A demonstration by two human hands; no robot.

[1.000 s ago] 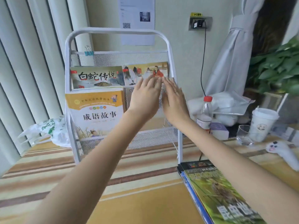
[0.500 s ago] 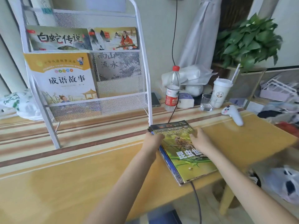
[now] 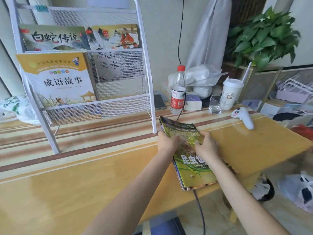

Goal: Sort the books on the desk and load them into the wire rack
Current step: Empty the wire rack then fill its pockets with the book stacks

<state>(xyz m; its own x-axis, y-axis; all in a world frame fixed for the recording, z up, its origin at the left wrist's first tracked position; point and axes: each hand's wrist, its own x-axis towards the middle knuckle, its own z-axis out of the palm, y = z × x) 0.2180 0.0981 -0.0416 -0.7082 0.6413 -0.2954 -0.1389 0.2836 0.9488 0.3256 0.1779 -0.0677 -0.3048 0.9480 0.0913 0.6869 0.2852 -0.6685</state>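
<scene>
A stack of books with a green insect cover (image 3: 193,168) lies at the desk's front right edge. My left hand (image 3: 166,141) grips the top book's left edge and my right hand (image 3: 208,146) holds its right side; the far end of that cover is lifted and curled. The white wire rack (image 3: 147,68) stands at the back left. It holds two books on the upper shelf (image 3: 54,38) (image 3: 115,36) and a yellow-and-white book (image 3: 59,78) on the lower left. The lower right slot is empty.
Right of the rack stand a water bottle (image 3: 178,90), a phone (image 3: 159,101), a tissue box (image 3: 193,102), a glass (image 3: 215,104), a lidded cup (image 3: 231,94) and a white controller (image 3: 243,116). A black cable (image 3: 199,207) runs under the stack. A plant (image 3: 260,36) is at the back right.
My hands came down from the rack's upper shelf to the stack on the desk. Since half a second ago they have gripped the top book and lifted its far end.
</scene>
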